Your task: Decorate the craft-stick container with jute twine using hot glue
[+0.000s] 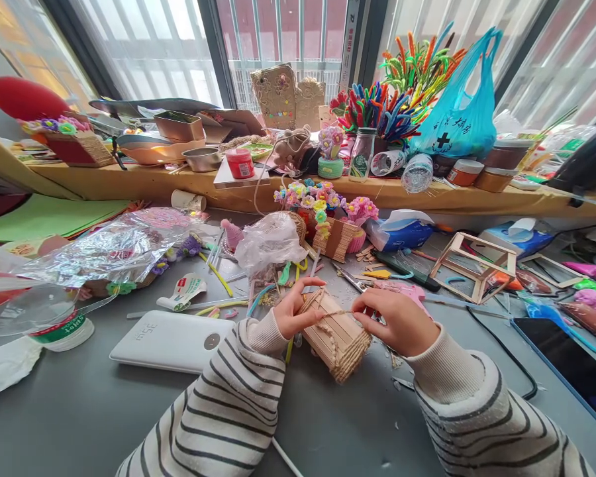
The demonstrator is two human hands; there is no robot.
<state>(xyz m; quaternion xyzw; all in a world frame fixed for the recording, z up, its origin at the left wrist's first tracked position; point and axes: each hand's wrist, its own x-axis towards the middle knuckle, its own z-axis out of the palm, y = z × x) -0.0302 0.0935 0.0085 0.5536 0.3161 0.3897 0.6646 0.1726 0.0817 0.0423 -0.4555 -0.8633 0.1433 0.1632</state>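
Observation:
A small box of wooden craft sticks (338, 324), wrapped in twine at its near end, lies tilted on the desk between my hands. My left hand (298, 310) grips its left side, with fingers laid over the top face. A braided cord (330, 339) runs loosely along that face. Between thumb and fingertips, my right hand (400, 319) pinches a thin strand of twine (342, 312) stretched across the box. The box's far end is partly hidden by my left fingers.
Left of the box lies a white power bank (171, 341). Scissors (350, 277), glue sticks and scraps lie beyond it. A wooden stick frame (477, 268) and a phone (571, 364) are on the right. Behind stands a shelf (189, 183) crowded with jars and pipe cleaners.

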